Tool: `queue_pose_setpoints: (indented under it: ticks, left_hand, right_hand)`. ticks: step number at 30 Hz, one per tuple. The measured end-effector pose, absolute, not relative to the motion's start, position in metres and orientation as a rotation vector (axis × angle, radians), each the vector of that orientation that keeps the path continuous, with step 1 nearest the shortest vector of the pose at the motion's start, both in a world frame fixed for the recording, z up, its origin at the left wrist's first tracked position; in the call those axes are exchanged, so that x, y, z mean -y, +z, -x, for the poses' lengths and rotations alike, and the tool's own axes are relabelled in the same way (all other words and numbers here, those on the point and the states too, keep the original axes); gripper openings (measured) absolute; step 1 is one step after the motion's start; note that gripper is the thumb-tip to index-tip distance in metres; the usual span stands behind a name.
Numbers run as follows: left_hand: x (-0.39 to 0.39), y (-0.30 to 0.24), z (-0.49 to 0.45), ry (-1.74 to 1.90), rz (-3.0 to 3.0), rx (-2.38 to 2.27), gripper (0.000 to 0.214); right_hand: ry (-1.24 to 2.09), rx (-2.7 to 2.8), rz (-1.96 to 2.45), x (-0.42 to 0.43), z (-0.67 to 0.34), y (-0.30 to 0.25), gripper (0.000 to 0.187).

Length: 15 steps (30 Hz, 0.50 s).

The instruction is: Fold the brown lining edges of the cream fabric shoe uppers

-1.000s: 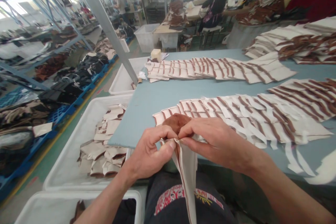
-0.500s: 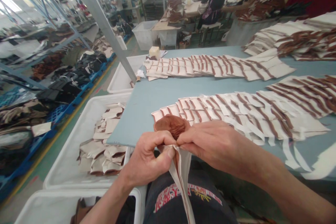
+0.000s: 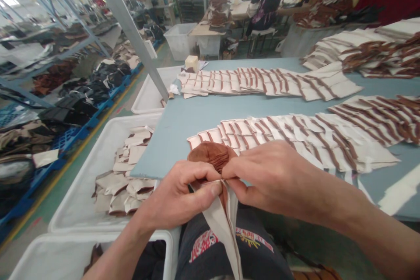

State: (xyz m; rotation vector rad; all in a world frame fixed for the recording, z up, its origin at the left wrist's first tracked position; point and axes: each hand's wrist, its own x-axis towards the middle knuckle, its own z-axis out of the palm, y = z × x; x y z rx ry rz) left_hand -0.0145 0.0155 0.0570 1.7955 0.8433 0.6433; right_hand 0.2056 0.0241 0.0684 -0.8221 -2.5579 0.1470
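In front of my lap, both hands pinch one fabric piece, cream outside with brown inside, its long cream part hanging down toward my apron. My left hand is closed on its upper left edge, thumb on top. Against it, my right hand pinches the same piece at the top with thumb and forefinger. A gathered brown section bulges out beyond my fingers, over the table edge. Just past it lies a row of overlapping cream pieces with brown edges, with white strips among them.
The blue-grey table carries a second overlapping row and a stack at the far right. White bins holding cream pieces stand on the left. A metal post rises at the table's corner. A person sits farther back.
Both hands stay pinched on the piece at its top. Its hanging cream part has spread a little wider to the left. The view has shifted slightly.
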Motion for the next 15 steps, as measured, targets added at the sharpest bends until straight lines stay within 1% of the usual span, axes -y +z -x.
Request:
queue_pose_setpoints:
  ticks: [5, 8, 11, 15]
  left_hand:
    - [-0.015, 0.051, 0.013, 0.661, -1.716, -0.889, 0.023]
    - [-0.016, 0.049, 0.014, 0.657, -1.724, -0.886, 0.021]
    - [-0.018, 0.052, 0.015, 0.644, -1.785, -0.915, 0.020]
    - [-0.023, 0.065, 0.019, 0.592, -1.978, -0.952, 0.018]
  right_hand:
    - [0.561, 2.404, 0.824, -0.033, -0.207, 0.064, 0.018]
    - [0.752, 2.340, 0.798, -0.036, -0.206, 0.062, 0.017]
    - [0.808, 2.344, 0.809, -0.037, -0.204, 0.065, 0.016]
    - [0.774, 2.417, 0.853, -0.038, -0.202, 0.072, 0.017]
